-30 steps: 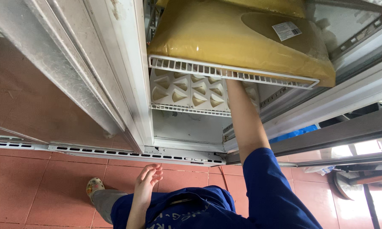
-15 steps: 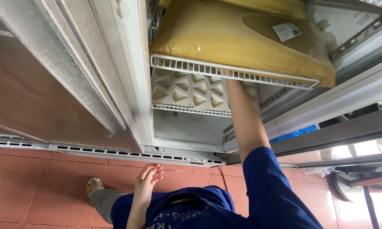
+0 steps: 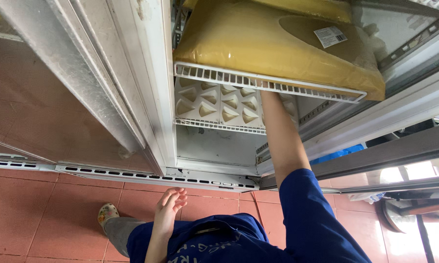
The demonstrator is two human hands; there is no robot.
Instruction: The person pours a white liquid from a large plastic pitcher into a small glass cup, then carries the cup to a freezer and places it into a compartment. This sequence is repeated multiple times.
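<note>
An open refrigerator cabinet stands before me. My right arm [image 3: 283, 136] reaches up into it beneath a white wire shelf [image 3: 258, 83], and my right hand is hidden behind that shelf. Where the arm disappears sits a white tray of cone-shaped pieces [image 3: 219, 104] on a lower wire shelf. A large yellow-brown wrapped block [image 3: 258, 39] with a white label lies on the upper shelf. My left hand [image 3: 170, 207] hangs low by my blue top, fingers loosely apart, holding nothing.
The white door frame [image 3: 146, 83] and a glass door [image 3: 49, 112] stand to the left. A vented kick plate [image 3: 146, 175] runs along the cabinet's base. Red floor tiles [image 3: 39, 214] lie below, with my slippered foot [image 3: 107, 213]. A metal-framed door [image 3: 390, 151] sits right.
</note>
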